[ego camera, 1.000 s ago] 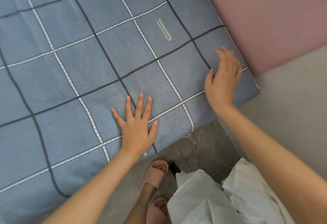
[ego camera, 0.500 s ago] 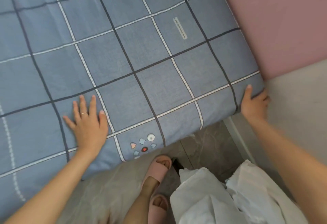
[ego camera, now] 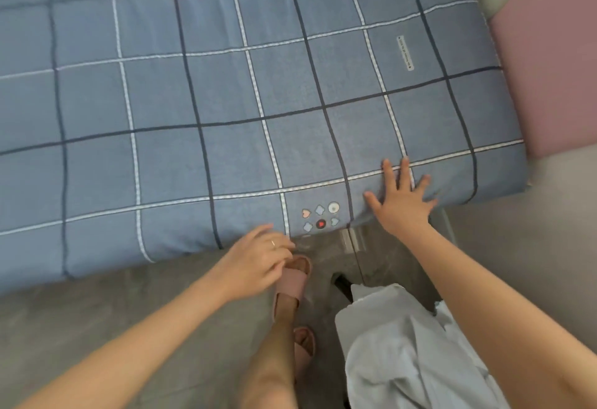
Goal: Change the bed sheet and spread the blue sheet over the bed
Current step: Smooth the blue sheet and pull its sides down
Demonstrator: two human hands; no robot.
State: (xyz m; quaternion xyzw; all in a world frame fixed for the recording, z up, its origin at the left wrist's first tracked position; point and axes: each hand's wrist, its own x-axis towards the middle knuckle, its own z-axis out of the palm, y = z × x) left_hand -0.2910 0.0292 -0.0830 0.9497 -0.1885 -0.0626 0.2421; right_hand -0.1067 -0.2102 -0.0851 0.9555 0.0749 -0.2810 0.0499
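Observation:
The blue checked sheet (ego camera: pixel 226 101) lies flat over the bed and hangs a little over the near edge. A small patch of hearts and flowers (ego camera: pixel 319 216) is printed by that edge. My right hand (ego camera: pixel 400 201) rests flat on the sheet just right of the patch, fingers spread. My left hand (ego camera: pixel 255 256) hovers at the near edge, left of the patch, with fingers loosely bent and a ring on one finger. It holds nothing that I can see.
A pink padded panel (ego camera: pixel 549 69) stands along the bed's right side. Grey floor (ego camera: pixel 97 311) runs in front of the bed. My feet in pink slippers (ego camera: pixel 292 279) stand there, beside a crumpled white cloth (ego camera: pixel 420 360) at the lower right.
My right hand left the bed's right corner and now lies flat on the near edge further left. My left hand slid off the sheet's top to the near edge.

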